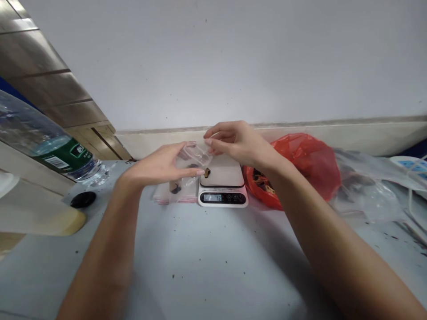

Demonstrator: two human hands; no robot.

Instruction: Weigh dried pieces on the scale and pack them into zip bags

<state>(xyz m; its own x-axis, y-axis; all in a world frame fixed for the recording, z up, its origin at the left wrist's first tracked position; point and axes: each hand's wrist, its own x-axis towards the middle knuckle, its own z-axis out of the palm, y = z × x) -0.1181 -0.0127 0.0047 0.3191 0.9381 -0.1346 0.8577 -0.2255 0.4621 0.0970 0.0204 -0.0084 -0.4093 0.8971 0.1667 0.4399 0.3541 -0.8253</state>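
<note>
A clear zip-lock bag is held up at the left side of a white digital scale. My left hand grips the bag from the left, thumb stretched toward the scale. The fingers of my right hand are closed at the bag's upper right edge, above the scale's plate. A small dark-and-yellow dried piece shows by my left thumb tip, at the plate's left edge. The scale's display seems to read 13. Beneath my left hand lies a stack of flat plastic bags, with a dark piece among them.
Right of the scale, a red plastic bag holds dark and tan dried pieces. Farther right are clear plastic bags and a power strip. On the left are a tilted water bottle, a black cap and a translucent container. A wall stands behind.
</note>
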